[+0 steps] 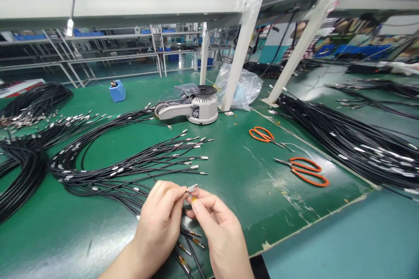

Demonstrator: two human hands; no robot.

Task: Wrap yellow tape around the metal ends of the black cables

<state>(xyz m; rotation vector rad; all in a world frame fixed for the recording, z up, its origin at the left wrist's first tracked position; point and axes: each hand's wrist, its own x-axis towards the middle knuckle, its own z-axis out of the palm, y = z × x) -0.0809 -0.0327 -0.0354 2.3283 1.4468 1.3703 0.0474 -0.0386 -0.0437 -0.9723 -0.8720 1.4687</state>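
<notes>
Near the front of the bench, my left hand [162, 218] pinches a black cable just behind its silver metal connector [193, 188]. My right hand [221, 226] is closed at the same cable end, with thumb and fingertips on a small piece of yellow tape [194, 199]. Whether the tape touches the cable is hidden by my fingers. Below and between my hands lie several cable ends with amber tape [183, 264] behind their tips. A curved bundle of black cables [121, 170] with silver connectors and white labels spreads out beyond my left hand.
A round tape dispenser [204, 107] stands behind the cables, with a small blue holder [117, 91] to its left. Two pairs of orange-handled scissors [309, 172] lie at right. More black cables [353, 139] fill the right side. White posts [245, 39] carry a shelf overhead.
</notes>
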